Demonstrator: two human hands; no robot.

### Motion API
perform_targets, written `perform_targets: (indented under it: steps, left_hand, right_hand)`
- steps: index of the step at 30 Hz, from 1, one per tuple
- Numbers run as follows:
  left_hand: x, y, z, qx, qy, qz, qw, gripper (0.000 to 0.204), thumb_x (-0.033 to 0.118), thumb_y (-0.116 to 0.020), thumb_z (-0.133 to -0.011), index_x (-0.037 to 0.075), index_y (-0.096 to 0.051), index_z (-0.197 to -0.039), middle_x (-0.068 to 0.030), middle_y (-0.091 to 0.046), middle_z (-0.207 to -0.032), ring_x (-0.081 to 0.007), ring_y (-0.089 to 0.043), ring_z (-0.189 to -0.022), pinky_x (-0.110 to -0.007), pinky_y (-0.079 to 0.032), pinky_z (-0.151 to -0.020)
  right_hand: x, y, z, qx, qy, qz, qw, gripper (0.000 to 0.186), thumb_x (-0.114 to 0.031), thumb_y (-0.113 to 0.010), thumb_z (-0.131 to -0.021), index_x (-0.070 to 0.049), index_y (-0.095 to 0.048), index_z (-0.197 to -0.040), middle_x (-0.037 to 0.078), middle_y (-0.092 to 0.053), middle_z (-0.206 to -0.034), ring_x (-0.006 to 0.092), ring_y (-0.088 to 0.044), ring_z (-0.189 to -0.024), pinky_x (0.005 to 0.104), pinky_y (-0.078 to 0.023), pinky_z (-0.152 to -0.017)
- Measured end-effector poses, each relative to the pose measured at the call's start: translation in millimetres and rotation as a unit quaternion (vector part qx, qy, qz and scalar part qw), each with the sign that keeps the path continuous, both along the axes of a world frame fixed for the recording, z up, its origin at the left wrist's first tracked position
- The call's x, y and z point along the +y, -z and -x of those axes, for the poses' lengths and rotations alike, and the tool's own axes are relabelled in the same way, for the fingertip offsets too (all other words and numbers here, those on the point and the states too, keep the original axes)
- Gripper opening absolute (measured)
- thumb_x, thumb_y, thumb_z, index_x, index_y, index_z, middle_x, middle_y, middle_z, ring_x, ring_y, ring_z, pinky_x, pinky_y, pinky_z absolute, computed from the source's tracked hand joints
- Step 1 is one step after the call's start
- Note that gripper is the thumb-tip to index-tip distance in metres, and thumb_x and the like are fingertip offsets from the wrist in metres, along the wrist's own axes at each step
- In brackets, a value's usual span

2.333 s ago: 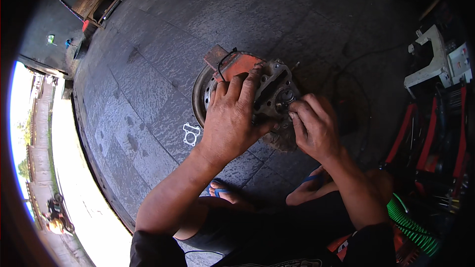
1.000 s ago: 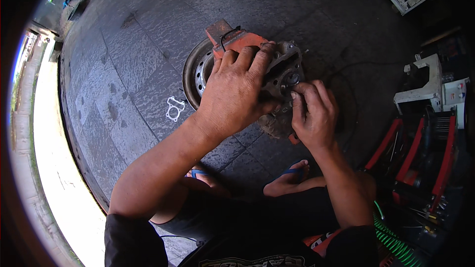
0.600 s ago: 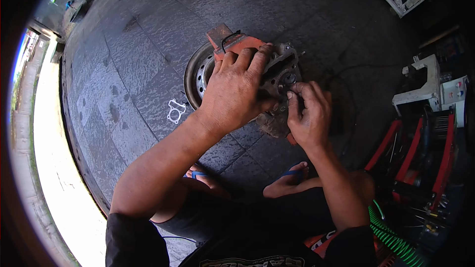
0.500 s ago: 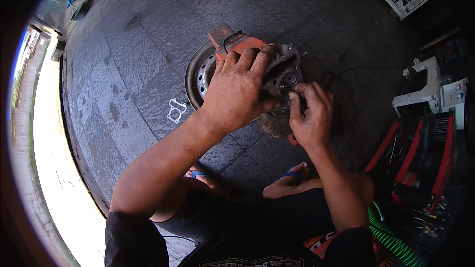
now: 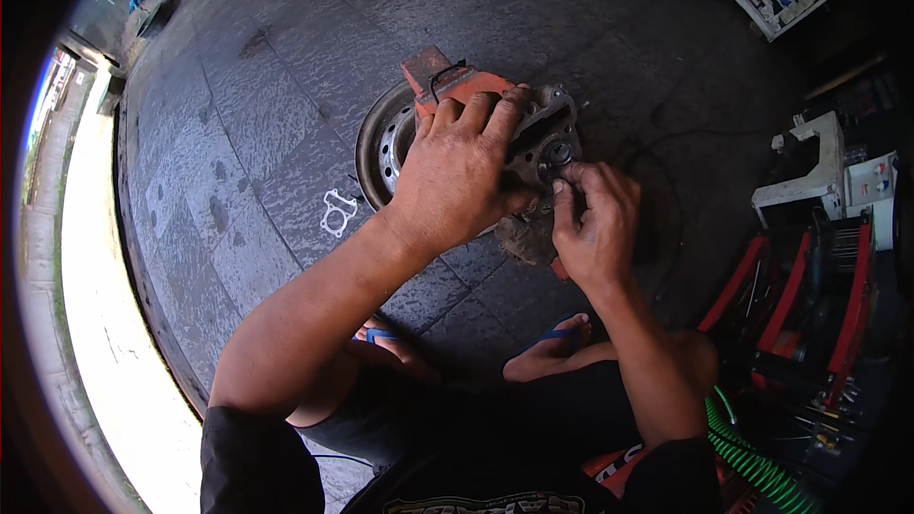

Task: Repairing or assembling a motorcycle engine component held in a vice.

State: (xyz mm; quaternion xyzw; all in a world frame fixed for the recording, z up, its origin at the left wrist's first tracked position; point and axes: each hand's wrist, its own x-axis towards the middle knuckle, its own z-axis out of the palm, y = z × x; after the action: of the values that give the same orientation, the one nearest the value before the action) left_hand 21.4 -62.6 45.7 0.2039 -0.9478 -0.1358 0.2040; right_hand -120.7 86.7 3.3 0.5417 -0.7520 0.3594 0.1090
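Casting [image 5: 550,121] sits right under both sets of fingers: grey metal, holed, with a slot and a round bore [image 5: 556,152]. Left hand [image 5: 453,167] has it: fingers half-curled and a little spread, tips at the far edge, thumb reaching across at the near side, a wide gap between thumb and fingers. Looks like a steadying grip from where I stand. Right hand [image 5: 600,219] is nearly closed, thumb and index tips almost meeting at the near right edge of the bore. Can't tell if they pinch something small; tips cover the spot. Its other fingers are curled in.

Orange block [image 5: 479,84] is just beyond the left knuckles, partly under those fingers, black cord [image 5: 434,86] looped over it. Wheel rim [image 5: 365,148] lies left of the left fingers, partly hidden by that hand. White gasket [image 5: 339,213] is flat on the tiles [image 5: 276,133], further left of the same fingers, apart from the rim. Brownish lump [image 5: 526,241] is below the left thumb, left of the right fingers; can't make out what it is.

Well right of the right fingers: white frame [image 5: 831,154], red-railed rack [image 5: 850,309]. Green coiled hose [image 5: 757,462] is lower right of them, well apart.
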Motion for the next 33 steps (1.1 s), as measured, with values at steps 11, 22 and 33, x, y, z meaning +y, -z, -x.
perform_targets:
  steps: [11,22,33]
  left_hand:
    - [2,-4,0,-0.005,-0.002,-0.026,1.000,0.098,0.034,-0.097,-0.068,0.001,-0.052,-0.149,-0.0202,-0.063,-0.131,-0.0435,-0.062,-0.122,-0.054,-0.051,-0.106]
    - [3,-7,1,-0.022,-0.004,-0.032,0.999,0.099,0.035,-0.097,-0.069,0.003,-0.052,-0.151,-0.0191,-0.060,-0.137,-0.0431,-0.059,-0.130,-0.055,-0.049,-0.111]
    - [3,-7,-1,-0.028,-0.008,-0.046,0.999,0.100,0.034,-0.097,-0.069,0.004,-0.051,-0.153,-0.0204,-0.060,-0.140,-0.0443,-0.057,-0.132,-0.054,-0.049,-0.112]
  right_hand:
    - [-6,8,-7,-0.087,0.041,0.052,0.994,0.013,-0.002,-0.073,-0.086,-0.003,-0.072,-0.098,0.013,-0.073,-0.091,0.0366,-0.070,-0.087,0.0495,-0.050,-0.083]
    - [-4,10,0,-0.104,0.013,0.036,0.994,0.014,-0.001,-0.072,-0.086,-0.006,-0.073,-0.099,0.010,-0.072,-0.094,0.0339,-0.067,-0.093,0.0484,-0.047,-0.088]
    - [-5,8,0,-0.062,0.009,0.037,0.997,0.010,-0.005,-0.072,-0.090,-0.006,-0.072,-0.100,0.010,-0.071,-0.095,0.0331,-0.067,-0.095,0.0482,-0.046,-0.091]
